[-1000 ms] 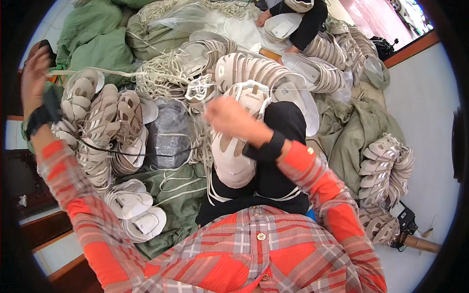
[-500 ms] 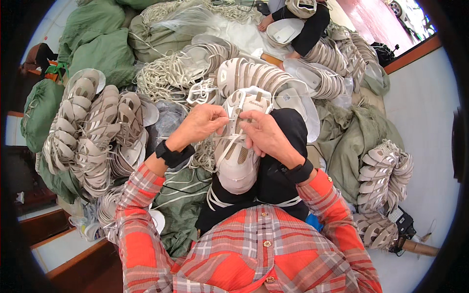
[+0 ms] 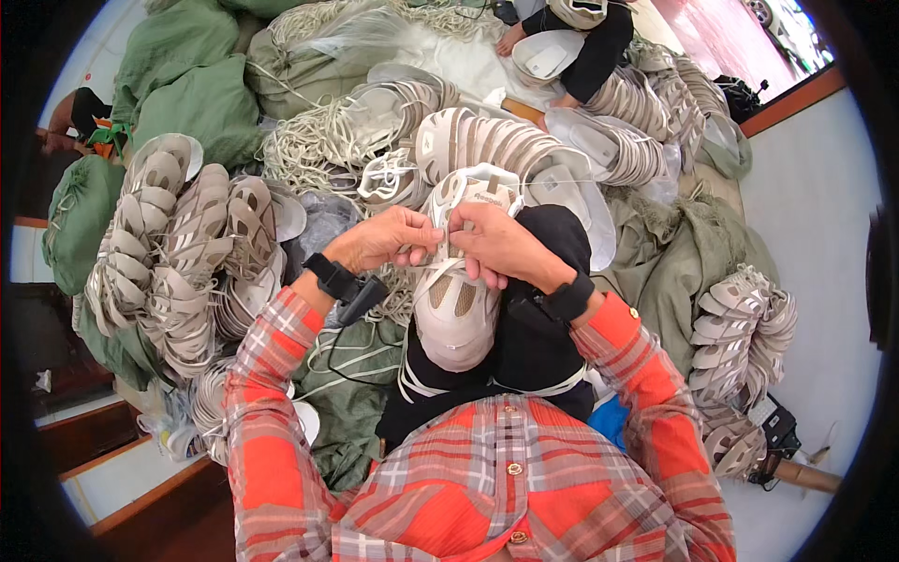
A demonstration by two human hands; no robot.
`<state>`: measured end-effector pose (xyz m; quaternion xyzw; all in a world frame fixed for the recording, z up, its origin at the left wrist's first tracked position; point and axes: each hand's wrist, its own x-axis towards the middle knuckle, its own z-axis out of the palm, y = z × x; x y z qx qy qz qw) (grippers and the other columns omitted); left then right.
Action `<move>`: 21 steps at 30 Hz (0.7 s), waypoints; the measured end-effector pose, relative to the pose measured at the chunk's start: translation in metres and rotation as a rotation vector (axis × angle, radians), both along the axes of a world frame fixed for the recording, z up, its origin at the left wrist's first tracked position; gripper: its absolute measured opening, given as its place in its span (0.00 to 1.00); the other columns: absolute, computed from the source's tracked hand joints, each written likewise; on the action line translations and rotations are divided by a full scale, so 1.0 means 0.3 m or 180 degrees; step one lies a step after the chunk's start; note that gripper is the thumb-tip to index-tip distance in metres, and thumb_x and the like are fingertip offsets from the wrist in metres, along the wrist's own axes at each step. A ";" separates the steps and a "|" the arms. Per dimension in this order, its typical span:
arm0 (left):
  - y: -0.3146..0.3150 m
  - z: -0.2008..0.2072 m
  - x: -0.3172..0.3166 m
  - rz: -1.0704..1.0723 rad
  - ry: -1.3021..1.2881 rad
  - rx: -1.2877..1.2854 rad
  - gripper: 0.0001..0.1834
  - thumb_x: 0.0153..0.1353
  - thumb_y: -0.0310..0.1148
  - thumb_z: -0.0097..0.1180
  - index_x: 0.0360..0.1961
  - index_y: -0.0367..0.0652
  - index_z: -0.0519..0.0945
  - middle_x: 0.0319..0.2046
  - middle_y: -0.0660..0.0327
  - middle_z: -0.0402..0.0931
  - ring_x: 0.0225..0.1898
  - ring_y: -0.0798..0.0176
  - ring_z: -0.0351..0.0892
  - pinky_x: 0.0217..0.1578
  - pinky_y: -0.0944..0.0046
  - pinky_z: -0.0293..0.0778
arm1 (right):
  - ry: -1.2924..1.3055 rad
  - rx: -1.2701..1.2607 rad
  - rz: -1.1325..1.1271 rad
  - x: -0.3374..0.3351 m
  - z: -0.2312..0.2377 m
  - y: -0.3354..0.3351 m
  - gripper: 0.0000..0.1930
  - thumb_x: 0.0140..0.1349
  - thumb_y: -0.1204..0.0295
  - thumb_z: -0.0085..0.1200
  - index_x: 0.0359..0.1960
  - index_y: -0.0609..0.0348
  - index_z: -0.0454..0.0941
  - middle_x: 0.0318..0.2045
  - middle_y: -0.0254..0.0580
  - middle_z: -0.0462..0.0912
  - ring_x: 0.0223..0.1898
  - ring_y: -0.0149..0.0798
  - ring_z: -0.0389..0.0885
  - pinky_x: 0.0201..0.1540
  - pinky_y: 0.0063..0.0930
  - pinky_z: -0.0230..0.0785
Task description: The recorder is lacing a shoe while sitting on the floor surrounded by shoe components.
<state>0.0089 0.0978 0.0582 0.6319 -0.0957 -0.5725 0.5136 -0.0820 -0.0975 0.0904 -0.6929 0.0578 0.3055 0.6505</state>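
Observation:
A beige and white sneaker upper [image 3: 455, 328] rests toe toward me on my black-trousered lap. A flat pale shoelace [image 3: 438, 269] crosses its lower eyelets. My left hand [image 3: 398, 238] is closed in a pinch at the left eyelet row, thumb and forefinger on the lace. From the other side, my right hand [image 3: 501, 245] meets it with thumb and forefinger pinched at the eyelets and the other fingers curled over the upper. The fingertips nearly touch, and they hide the lace end. Black bands circle both wrists.
Nested stacks of uppers [image 3: 178, 272] lie at the left, with another stack [image 3: 487, 140] just beyond my knees. Tangled laces [image 3: 314, 145] spread behind. Green sacks [image 3: 192, 112] stand far left. Another person's bare foot [image 3: 510, 39] shows at the top. More uppers [image 3: 740, 323] lie right.
Both hands have come closer together over the eyelets, the right shifting slightly left. The left wrist has turned, so the box on its band shows more. The upper stays on my lap.

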 end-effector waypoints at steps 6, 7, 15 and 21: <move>-0.014 0.071 -0.025 -0.0371 -0.0740 0.0236 0.13 0.61 0.40 0.57 0.25 0.43 0.76 0.15 0.70 0.72 0.10 0.78 0.63 0.11 0.79 0.55 | 0.0065 -0.0219 -0.0367 -0.021 -0.045 -0.003 0.06 0.62 0.72 0.45 0.34 0.62 0.68 0.15 0.39 0.74 0.09 0.30 0.69 0.08 0.25 0.61; 0.003 0.086 -0.024 -0.0410 -0.0744 0.0226 0.13 0.61 0.40 0.57 0.25 0.43 0.76 0.15 0.70 0.72 0.10 0.78 0.63 0.11 0.79 0.55 | -0.1124 -0.1111 -0.0593 -0.056 -0.100 -0.019 0.06 0.61 0.72 0.46 0.35 0.62 0.68 0.16 0.40 0.74 0.10 0.33 0.70 0.10 0.27 0.63; 0.142 0.262 -0.079 0.2470 0.0590 -0.3906 0.22 0.67 0.34 0.42 0.62 0.45 0.61 0.60 0.61 0.65 0.63 0.57 0.60 0.64 0.45 0.50 | -0.1049 -0.0407 -0.3249 -0.290 -0.029 -0.465 0.07 0.66 0.70 0.44 0.35 0.61 0.67 0.34 0.49 0.78 0.28 0.36 0.80 0.25 0.24 0.73; 0.119 0.237 -0.120 0.2867 0.0166 -0.3415 0.26 0.66 0.27 0.43 0.65 0.44 0.56 0.64 0.58 0.58 0.64 0.57 0.58 0.64 0.44 0.55 | -0.0875 0.2859 -0.3481 -0.273 -0.015 -0.444 0.08 0.67 0.75 0.42 0.38 0.70 0.69 0.41 0.53 0.77 0.43 0.44 0.79 0.44 0.29 0.75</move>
